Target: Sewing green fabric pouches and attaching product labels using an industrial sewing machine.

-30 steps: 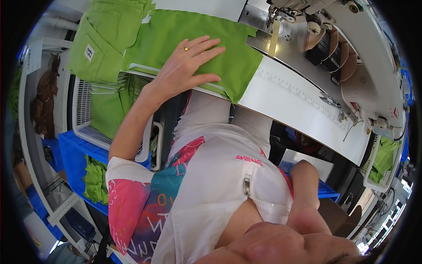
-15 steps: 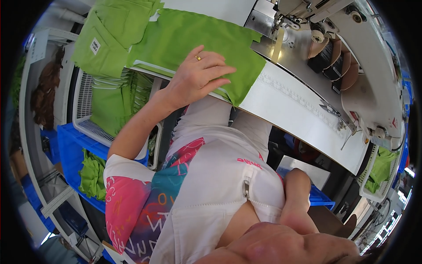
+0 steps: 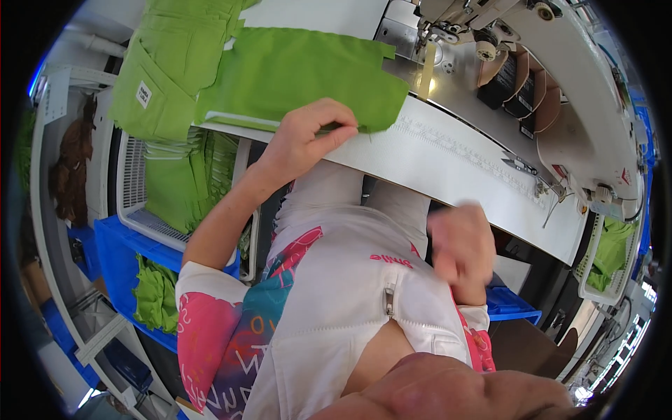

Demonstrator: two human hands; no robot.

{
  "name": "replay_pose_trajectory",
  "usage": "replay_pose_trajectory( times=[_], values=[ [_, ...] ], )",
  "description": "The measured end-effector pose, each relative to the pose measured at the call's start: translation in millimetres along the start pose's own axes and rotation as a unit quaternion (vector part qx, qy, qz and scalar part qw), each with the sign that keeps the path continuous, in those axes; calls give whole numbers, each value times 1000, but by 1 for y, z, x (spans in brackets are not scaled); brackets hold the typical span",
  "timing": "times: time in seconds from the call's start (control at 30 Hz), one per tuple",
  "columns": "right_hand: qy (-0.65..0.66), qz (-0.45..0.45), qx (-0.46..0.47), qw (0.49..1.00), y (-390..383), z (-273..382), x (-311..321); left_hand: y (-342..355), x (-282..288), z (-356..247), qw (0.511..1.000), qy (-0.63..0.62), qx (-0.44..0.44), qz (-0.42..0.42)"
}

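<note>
Left hand (image 3: 308, 138) in a pinch on the green cloth (image 3: 301, 73); right hand (image 3: 463, 241) blurred, half-curled, grip unclear

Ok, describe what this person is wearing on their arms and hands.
Both the left hand and the blurred right hand are gloveless, with bare forearms. The short left sleeve is pink, ending in a white band; the right sleeve also shows pink and white.

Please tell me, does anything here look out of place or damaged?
Nothing looks plainly spilled or damaged. Only the green cloth in the blue bin seems slightly odd: it lies crumpled, while the green pieces in the white basket look neatly stacked.
</note>
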State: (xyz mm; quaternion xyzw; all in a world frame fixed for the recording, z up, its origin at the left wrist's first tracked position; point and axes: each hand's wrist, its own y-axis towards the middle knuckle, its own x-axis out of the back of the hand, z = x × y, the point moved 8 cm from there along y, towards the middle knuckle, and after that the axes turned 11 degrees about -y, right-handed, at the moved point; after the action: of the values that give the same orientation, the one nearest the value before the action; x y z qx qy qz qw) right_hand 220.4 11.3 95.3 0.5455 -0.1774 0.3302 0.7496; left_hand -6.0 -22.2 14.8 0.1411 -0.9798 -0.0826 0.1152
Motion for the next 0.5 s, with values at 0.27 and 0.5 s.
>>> replay_pose_trajectory(
  times=[0.27,0.5],
  values=[
    [131,-20,-348,928,32,-100,-50,19,-28,21,912,-363,190,-15],
    [179,45,-397,899,31,-110,-72,23,-31,18,906,-374,195,-37]
  ],
)
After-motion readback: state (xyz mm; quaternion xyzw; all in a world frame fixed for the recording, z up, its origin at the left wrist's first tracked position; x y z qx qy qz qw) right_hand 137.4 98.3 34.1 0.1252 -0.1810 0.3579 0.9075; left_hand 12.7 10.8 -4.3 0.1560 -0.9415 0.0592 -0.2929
